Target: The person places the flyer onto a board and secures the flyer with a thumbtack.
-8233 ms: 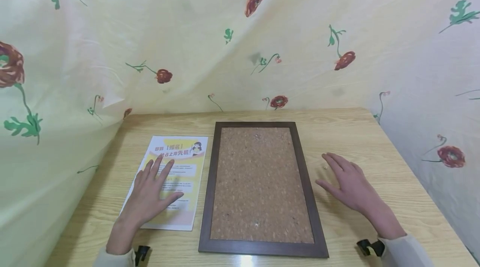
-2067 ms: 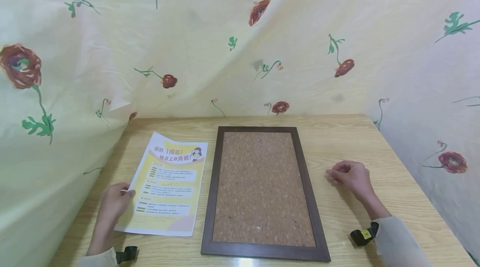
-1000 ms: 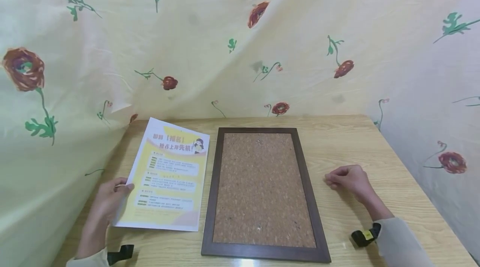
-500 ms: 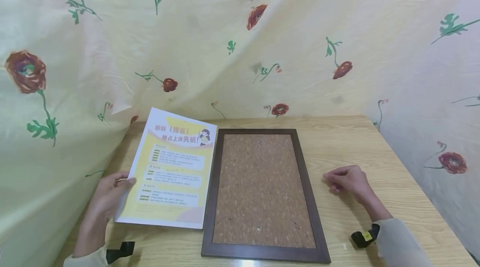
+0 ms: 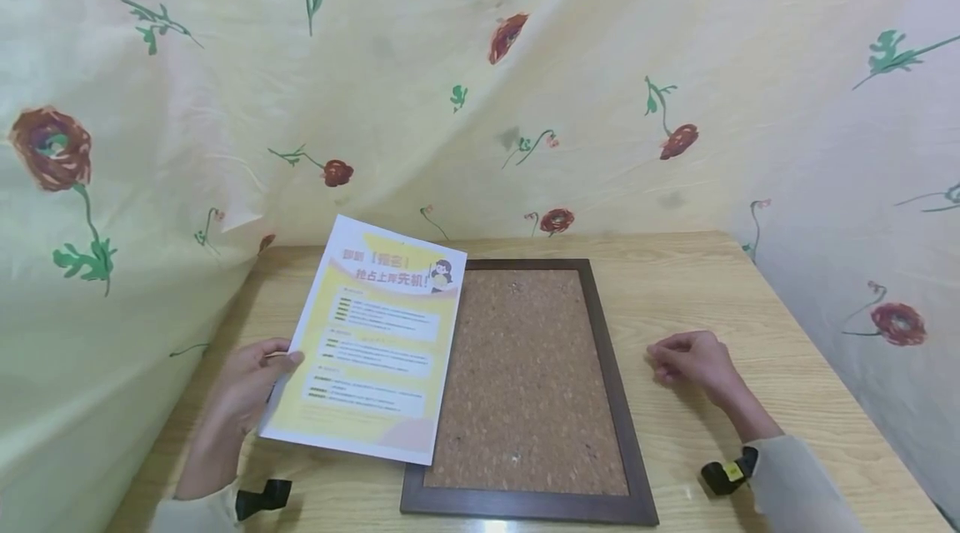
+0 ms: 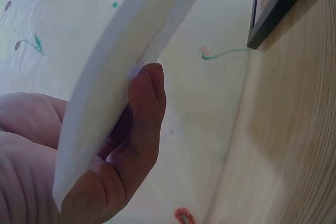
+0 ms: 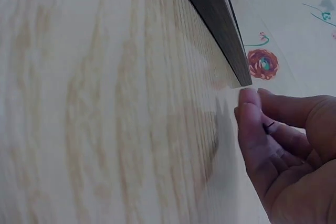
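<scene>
My left hand [image 5: 243, 383] pinches the left edge of a yellow-and-white printed poster [image 5: 367, 350] between thumb and fingers. The sheet is raised and tilted, and it covers the left side of a cork board [image 5: 532, 383] with a dark brown frame. In the left wrist view the paper [image 6: 105, 93] bends, with curled fingers [image 6: 144, 114] on one side of it. To the right of the board, my right hand [image 5: 697, 362] stays low over the table. Its fingertips are drawn together around a pushpin [image 7: 269, 127], whose thin dark point shows in the right wrist view; its head is hidden.
Everything is on a light wooden table [image 5: 697, 283]. A cream cloth with printed flowers [image 5: 420, 100] hangs behind it and along both sides. Dark wrist straps [image 5: 264, 500] sit at both cuffs.
The small pin seen right of the board at first is now in my right hand. My left hand has gripped the poster, raised it and carried it rightward over the board's left side.
</scene>
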### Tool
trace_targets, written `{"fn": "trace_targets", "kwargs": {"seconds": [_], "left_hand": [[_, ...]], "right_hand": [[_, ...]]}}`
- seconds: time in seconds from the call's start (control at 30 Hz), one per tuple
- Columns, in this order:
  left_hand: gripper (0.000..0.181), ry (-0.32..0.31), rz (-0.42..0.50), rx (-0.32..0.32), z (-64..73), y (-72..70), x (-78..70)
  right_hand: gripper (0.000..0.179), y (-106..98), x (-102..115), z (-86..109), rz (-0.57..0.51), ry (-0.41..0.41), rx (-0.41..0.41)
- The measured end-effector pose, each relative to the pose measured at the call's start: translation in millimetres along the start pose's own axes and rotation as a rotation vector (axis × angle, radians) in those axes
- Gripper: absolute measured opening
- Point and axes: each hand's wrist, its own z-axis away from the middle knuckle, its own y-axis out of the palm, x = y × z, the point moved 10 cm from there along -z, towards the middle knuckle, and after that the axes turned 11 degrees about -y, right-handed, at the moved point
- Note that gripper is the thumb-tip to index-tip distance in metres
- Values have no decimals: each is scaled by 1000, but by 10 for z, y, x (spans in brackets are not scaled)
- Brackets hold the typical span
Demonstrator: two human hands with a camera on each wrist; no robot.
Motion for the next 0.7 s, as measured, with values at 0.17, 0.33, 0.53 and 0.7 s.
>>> {"fn": "trace_targets", "kwargs": {"seconds": [0.17, 0.33, 0.53, 0.7], "left_hand": [[28, -2, 26, -4, 0, 72, -26], [25, -8, 50, -15, -26, 137, -18], [27, -20, 105, 31, -56, 313, -30], [28, -17, 173, 71, -65, 459, -54]], "right_hand": [[33, 3, -28, -9, -46, -7, 24], [32, 8, -37, -13, -77, -15, 33], [30, 14, -22, 2, -73, -16, 23], [27, 13, -1, -12, -88, -17, 11]]}}
